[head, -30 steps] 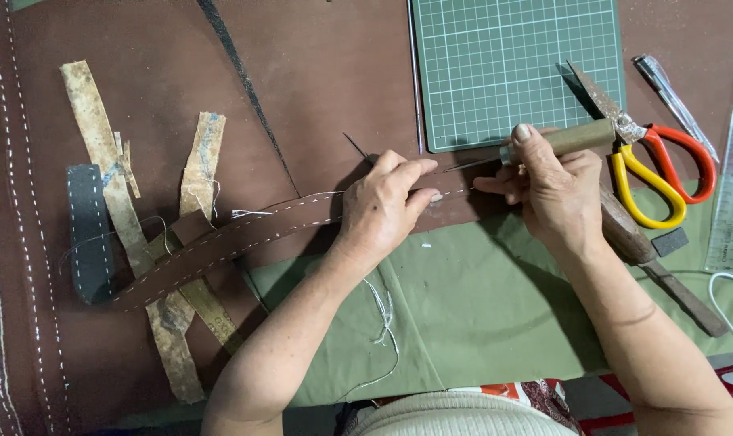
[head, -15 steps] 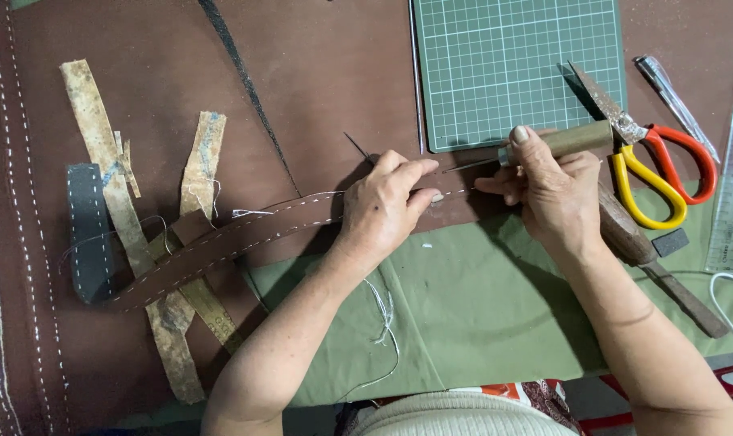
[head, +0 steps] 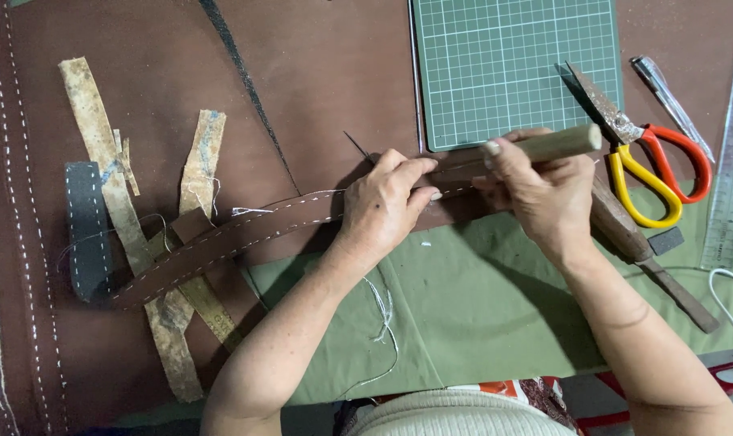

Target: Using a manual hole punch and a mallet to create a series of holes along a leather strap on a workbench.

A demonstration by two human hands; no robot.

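Brown leather sheet (head: 318,64) — green cloth (head: 479,307), seemingly a table.

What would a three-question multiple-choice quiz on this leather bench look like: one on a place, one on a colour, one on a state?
1. Where do the scissors lie?
A. Beside the right edge of the green cutting mat, blades over its corner
B. On the green cloth near the person's body
C. Under the tan scrap strips at left

2. What colour are the scissor handles?
A. Both black
B. One red, one yellow
C. Both green

3. What is the right hand doing?
A. Lying flat and empty
B. Gripping a wooden-handled awl
C. Holding the ruler

Answers:
1 A, the blades cross the mat's lower right corner.
2 B, a red loop lies beside a yellow one.
3 B, its fingers close round the handle while the left hand presses the stitched brown leather strap.
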